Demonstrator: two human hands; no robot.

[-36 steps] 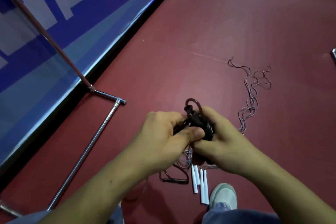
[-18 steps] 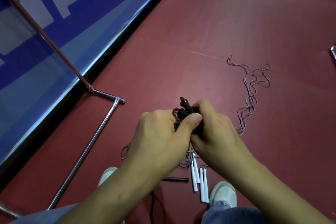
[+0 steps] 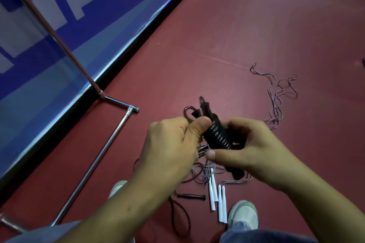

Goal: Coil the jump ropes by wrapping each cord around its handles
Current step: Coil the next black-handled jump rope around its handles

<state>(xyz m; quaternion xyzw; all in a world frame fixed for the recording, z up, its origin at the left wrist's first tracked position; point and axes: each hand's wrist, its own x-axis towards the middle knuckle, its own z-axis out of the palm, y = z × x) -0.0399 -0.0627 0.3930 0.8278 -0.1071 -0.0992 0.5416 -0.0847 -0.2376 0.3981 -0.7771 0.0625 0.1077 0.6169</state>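
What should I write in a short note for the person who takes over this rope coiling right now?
Left hand: grips the top of the black jump rope, thumb on the coil.
Right hand: holds the same bundle from the other side.
Done: the black cord is wound in tight turns around its handles; its end loops out at the top, not yet tucked.
Left: the white handles and thin cords lie uncoiled on the floor, beside a loose black handle.
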